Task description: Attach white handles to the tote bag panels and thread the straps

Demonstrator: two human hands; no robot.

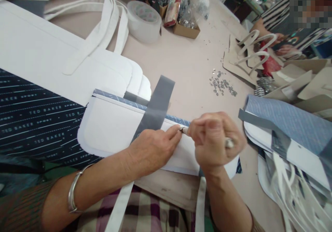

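Observation:
My right hand [215, 140] is closed in a fist around an awl-like tool [185, 130] with a pale handle, its tip pointing left and down onto a white panel [111, 121]. My left hand [155, 147] lies stretched over that panel, fingertips beside the tool's tip. Whether anything small sits under those fingertips is hidden. The panel has rounded corners and a blue patterned edge along its far side. A grey strip [160, 100] crosses it beside my left hand. White straps [120, 204] hang from the panel's near side.
White panels [64, 48] with webbing handles [103, 24] lie left, over dark printed material [33, 121]. Behind are a tape roll [144, 21] and a small box [186, 29]. Small metal pieces [221, 83] lie scattered. Bag parts [287, 131] lie right; a co-worker's hands [284, 47] are beyond.

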